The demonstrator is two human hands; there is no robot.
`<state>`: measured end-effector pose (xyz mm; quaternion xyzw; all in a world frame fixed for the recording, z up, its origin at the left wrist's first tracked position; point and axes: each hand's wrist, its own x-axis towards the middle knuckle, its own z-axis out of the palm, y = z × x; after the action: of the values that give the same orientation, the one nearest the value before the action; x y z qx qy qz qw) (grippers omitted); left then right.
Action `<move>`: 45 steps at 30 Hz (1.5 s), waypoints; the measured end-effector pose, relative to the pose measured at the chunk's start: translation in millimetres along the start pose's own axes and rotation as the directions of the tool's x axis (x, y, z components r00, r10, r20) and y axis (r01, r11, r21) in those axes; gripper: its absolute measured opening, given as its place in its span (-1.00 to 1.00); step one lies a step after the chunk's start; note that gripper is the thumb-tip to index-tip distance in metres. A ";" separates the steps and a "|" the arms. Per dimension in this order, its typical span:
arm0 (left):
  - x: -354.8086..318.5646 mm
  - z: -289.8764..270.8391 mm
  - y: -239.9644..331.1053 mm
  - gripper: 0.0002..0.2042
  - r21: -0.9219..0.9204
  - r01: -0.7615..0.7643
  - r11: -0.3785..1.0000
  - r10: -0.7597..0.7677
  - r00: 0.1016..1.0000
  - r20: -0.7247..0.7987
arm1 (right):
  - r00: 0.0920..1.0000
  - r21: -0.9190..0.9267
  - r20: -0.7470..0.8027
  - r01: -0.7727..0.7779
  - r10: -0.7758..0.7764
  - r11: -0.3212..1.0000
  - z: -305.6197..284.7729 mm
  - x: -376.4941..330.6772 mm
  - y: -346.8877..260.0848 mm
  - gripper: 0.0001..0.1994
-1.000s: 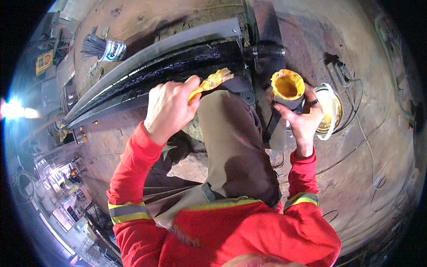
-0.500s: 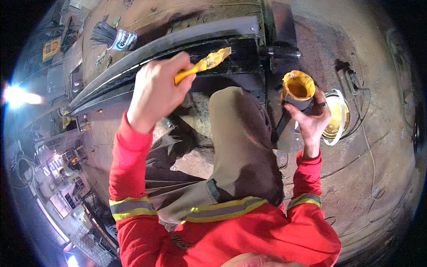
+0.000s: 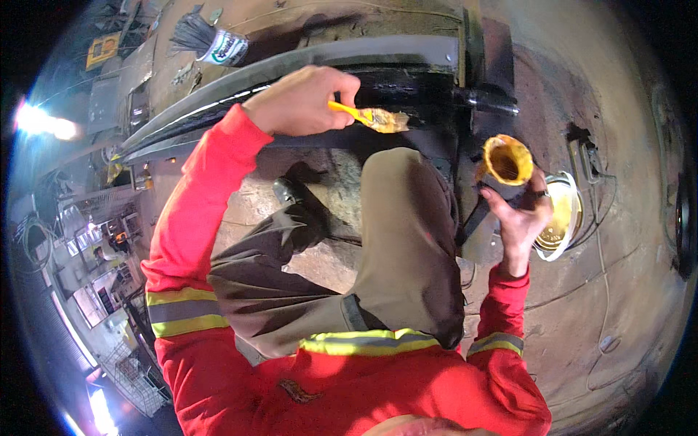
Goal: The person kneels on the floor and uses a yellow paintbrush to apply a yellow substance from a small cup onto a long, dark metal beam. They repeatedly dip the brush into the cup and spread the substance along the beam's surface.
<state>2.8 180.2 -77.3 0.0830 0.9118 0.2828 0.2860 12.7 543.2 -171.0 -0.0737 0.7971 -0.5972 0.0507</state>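
Note:
My left hand (image 3: 302, 102) grips the yellow handle of a paintbrush (image 3: 374, 118) whose bristles are loaded with yellow paint, held above a long black metal beam (image 3: 305, 62). My right hand (image 3: 518, 218) holds a small dark can of yellow paint (image 3: 505, 163), tilted so its open mouth faces the brush. The brush tip is a short way left of the can and apart from it. My bent knee in tan trousers (image 3: 407, 225) sits between the two hands.
A white lid or bucket with yellow paint (image 3: 558, 218) lies on the concrete floor by my right hand. A can holding a dark brush (image 3: 218, 45) stands beyond the beam. A cable (image 3: 603, 240) runs over the floor at right. Shelving and a bright lamp (image 3: 40, 120) are at left.
My left hand has swung the brush to the right, off the beam and toward the can. My right hand has tilted the can toward the brush.

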 end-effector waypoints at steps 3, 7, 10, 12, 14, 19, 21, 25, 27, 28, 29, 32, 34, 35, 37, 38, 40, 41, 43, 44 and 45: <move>-11.5 -18.8 -33.1 -0.83 0.065 0.071 0.995 -0.077 0.993 0.086 | 1.000 -0.049 -0.006 0.020 -0.020 0.999 -8.0 2.4 6.7 -0.37; -47.5 -47.8 -71.0 -0.85 0.514 0.245 0.822 -0.273 0.962 -0.022 | 1.000 0.030 0.017 0.005 -0.006 1.000 -7.5 -0.6 3.5 -0.36; -14.7 -30.2 -37.6 -0.82 0.573 0.246 0.781 -0.325 0.945 0.038 | 1.000 0.069 0.022 -0.002 0.000 0.998 0.4 2.0 7.1 -0.36; 4.1 -23.1 -22.0 -0.81 0.525 0.220 0.822 -0.305 0.949 0.081 | 0.999 0.087 0.034 0.002 -0.005 0.996 8.4 3.4 1.7 -0.37; 15.7 -27.1 -16.4 -0.79 0.390 0.211 0.896 -0.280 0.952 0.127 | 0.999 0.055 0.053 0.010 -0.013 0.998 9.9 3.5 -3.5 -0.36; 13.5 -25.3 -49.5 -0.72 -0.098 0.147 0.984 -0.144 0.989 0.034 | 0.999 0.091 0.041 0.017 -0.021 0.996 14.4 6.8 0.3 -0.36; -1.6 -24.4 -63.2 -0.72 -0.066 0.103 0.993 -0.099 0.993 0.059 | 0.998 0.073 0.058 0.013 -0.017 0.997 8.4 2.3 7.1 -0.35; -41.8 -45.4 -106.4 -0.70 0.295 0.355 0.887 -0.385 0.922 0.048 | 0.998 0.105 0.050 -0.030 0.025 0.994 3.3 -0.4 11.5 -0.34; -45.7 -43.9 -101.9 -0.73 0.480 0.503 0.719 -0.542 0.838 -0.066 | 0.999 0.100 0.040 -0.034 0.030 0.994 4.2 -0.4 12.0 -0.34; -48.1 -42.1 -99.1 -0.75 0.555 0.566 0.610 -0.604 0.785 -0.135 | 0.999 0.083 0.038 -0.042 0.039 0.996 4.7 -0.2 10.4 -0.34; -51.2 -34.7 -98.3 -0.76 0.554 0.513 0.656 -0.532 0.835 -0.143 | 0.998 0.071 0.041 -0.048 0.045 0.996 7.6 -0.5 8.9 -0.33; -40.9 -9.9 -90.1 -0.80 0.490 0.367 0.791 -0.353 0.927 -0.125 | 0.997 0.083 0.060 -0.063 0.058 0.995 12.7 0.3 8.6 -0.33; -35.5 -22.0 -86.2 -0.79 0.138 0.353 0.925 -0.345 0.935 -0.081 | 0.997 0.094 0.068 -0.029 0.023 0.995 14.0 2.4 7.6 -0.33; -32.8 -28.9 -85.0 -0.78 -0.046 0.327 0.944 -0.329 0.943 -0.057 | 0.998 0.097 0.066 -0.017 0.010 0.995 15.1 2.1 7.1 -0.33; -39.7 -27.6 -88.3 -0.76 -0.131 0.320 0.938 -0.329 0.943 -0.053 | 0.999 0.076 0.029 -0.025 0.023 0.997 13.7 -2.0 7.0 -0.34; -53.7 -21.6 -104.7 -0.75 -0.058 0.330 0.942 -0.333 0.941 -0.054 | 0.999 0.105 0.021 -0.026 0.024 0.994 13.8 -2.8 7.5 -0.34; -77.5 -26.8 -122.9 -0.75 0.018 0.421 0.907 -0.421 0.907 0.014 | 0.999 0.121 0.012 -0.049 0.047 0.992 12.5 -2.3 4.7 -0.33; -89.2 -30.2 -126.1 -0.75 0.052 0.481 0.875 -0.482 0.876 0.005 | 0.998 0.115 0.024 -0.056 0.054 0.992 10.9 -3.9 4.9 -0.33; -100.9 -41.9 -130.9 -0.74 0.125 0.584 0.802 -0.585 0.810 -0.026 | 0.997 0.103 0.035 -0.066 0.063 0.993 9.7 -3.2 5.3 -0.33; -102.6 -42.2 -125.5 -0.77 0.283 0.604 0.745 -0.603 0.791 -0.102 | 0.994 0.142 0.034 -0.111 0.107 0.984 10.8 -3.3 4.2 -0.34; -102.5 -39.8 -119.1 -0.78 0.312 0.567 0.762 -0.556 0.820 -0.133 | 0.995 0.146 0.037 -0.093 0.089 0.985 11.2 -3.4 6.5 -0.34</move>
<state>65.7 31.0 -68.8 -0.1504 0.9336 0.0248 0.3243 17.6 535.1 -180.4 -0.0424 0.7523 -0.6505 0.0954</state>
